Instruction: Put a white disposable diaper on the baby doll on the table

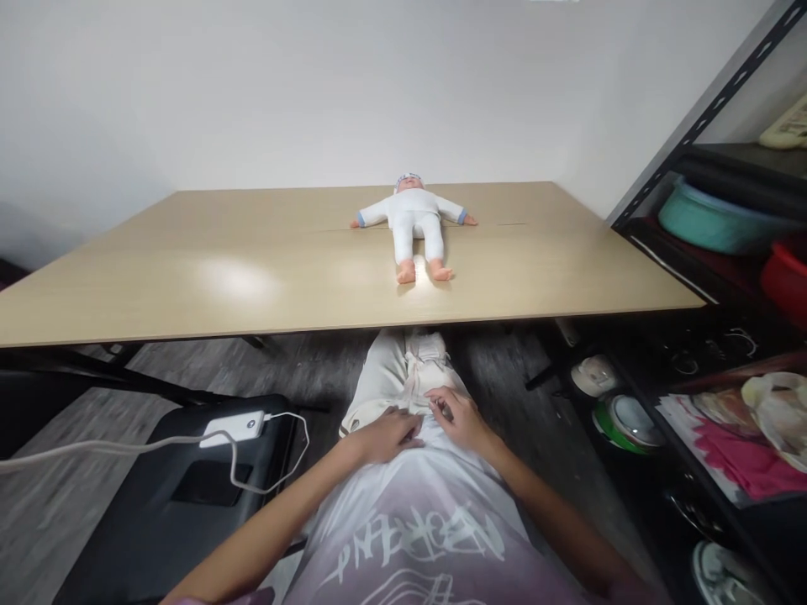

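Doll (416, 202) lies on its back on the table (303, 244), upper centre of the frame, right of the tabletop's middle. Orientation: head toward the wall (353, 92), bare feet toward the near edge, arms spread to both sides, legs slightly apart. Its clothing is white with blue cuffs; a patterned covering sits on the head.

Left hand (394, 430), lower centre of the frame: palm down on the front of the shirt (416, 504), fingers loosely bent. Right hand (459, 416), just beside it on the right: thumb and fingers half curled, with a gap between them. Neither hand has hold of any visible object; the underside of the left hand is hidden. Both hands are well apart from the doll.

Trousers (378, 374), light in colour, extend from the hands to below the table edge.

Lower left of the frame: a black seat (132, 512) supports a white box (233, 427) and a dark flat rectangle (211, 485). A pale cable (139, 443) enters from the left edge and crosses the box.

Right side of the frame: a rack with a slotted post (699, 122) carries a teal basin (719, 220), a red container (788, 277) and, lower down, a pink cloth (744, 462).
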Available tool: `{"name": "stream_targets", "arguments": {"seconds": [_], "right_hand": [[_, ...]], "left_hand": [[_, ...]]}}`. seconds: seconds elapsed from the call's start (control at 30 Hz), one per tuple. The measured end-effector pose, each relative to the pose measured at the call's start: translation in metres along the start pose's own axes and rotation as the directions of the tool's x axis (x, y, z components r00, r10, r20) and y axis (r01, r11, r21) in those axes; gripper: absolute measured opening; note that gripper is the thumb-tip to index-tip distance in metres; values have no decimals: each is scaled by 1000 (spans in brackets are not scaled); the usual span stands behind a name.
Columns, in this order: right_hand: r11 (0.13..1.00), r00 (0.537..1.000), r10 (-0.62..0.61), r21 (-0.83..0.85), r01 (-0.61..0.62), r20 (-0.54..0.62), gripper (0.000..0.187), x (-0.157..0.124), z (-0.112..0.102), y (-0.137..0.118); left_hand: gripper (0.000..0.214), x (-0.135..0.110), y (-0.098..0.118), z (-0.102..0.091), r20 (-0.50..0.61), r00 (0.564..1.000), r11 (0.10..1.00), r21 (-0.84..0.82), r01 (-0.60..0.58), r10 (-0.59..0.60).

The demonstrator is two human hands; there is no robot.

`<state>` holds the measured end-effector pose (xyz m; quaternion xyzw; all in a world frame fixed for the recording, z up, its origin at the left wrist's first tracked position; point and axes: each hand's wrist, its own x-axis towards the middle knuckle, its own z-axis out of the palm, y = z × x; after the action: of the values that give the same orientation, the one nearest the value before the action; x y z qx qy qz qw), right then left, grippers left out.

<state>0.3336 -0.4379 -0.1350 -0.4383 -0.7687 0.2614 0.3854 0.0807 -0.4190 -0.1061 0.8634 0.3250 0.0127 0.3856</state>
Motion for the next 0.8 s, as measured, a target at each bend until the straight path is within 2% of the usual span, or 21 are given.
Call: {"name": "stream_targets", "arguments": {"seconds": [0.13,0.37,0.57,0.8], "right_hand": [[999,1000,-21,48,21,-10,21,5,5,-3],[993,999,22,117,-18,-35,20,3,14,-1],[984,991,111,146,-98,-80,20,4,8,-2],[973,976,155,193,-123,-156,18,2,8,-5]], "left_hand": [[34,5,-5,6,-24,998,998,-39,-56,55],[28,10,-10,17,-155,985,985,-140,-97,75],[28,17,-10,10,-166,984,967,-235,-102,64],[27,18,-6,4,-158,986,957,-274,-100,57]]}}
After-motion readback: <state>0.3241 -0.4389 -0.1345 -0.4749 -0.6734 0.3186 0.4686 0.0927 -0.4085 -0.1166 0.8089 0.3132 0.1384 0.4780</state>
